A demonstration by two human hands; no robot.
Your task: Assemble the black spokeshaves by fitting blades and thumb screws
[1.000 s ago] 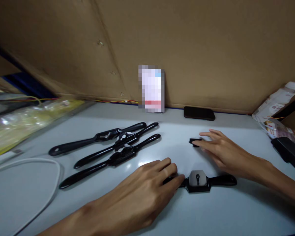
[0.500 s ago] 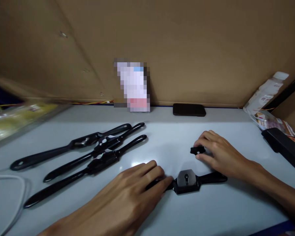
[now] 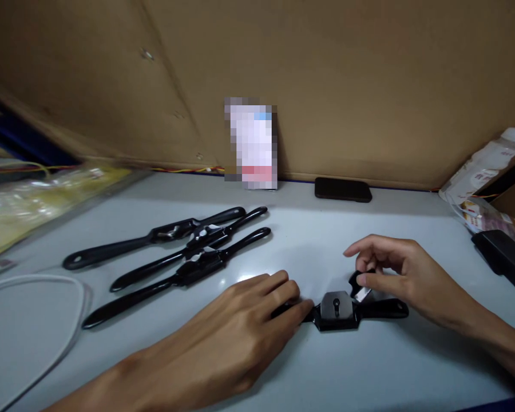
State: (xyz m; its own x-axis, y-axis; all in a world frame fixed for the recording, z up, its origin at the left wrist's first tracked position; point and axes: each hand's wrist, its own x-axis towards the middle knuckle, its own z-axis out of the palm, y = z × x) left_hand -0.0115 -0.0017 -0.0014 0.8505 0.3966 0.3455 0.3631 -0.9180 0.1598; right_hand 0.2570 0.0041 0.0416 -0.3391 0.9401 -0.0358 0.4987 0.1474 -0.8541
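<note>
A black spokeshave (image 3: 341, 309) with a grey plate in its middle lies on the pale table (image 3: 309, 240) in front of me. My left hand (image 3: 244, 320) lies over its left handle and presses it down. My right hand (image 3: 395, 274) pinches a small black part (image 3: 357, 281) just above the tool's right side, next to a shiny blade edge.
Three more black spokeshaves (image 3: 175, 257) lie side by side to the left. A dark phone (image 3: 343, 189) rests by the cardboard back wall. A white cable (image 3: 38, 309) loops at far left, yellow plastic bags (image 3: 38, 194) behind it. A bottle (image 3: 480, 166) and a black case (image 3: 504, 260) sit at right.
My right hand picked the small black part up from the table farther back and brought it down toward the spokeshave. My left hand kept its place on the handle.
</note>
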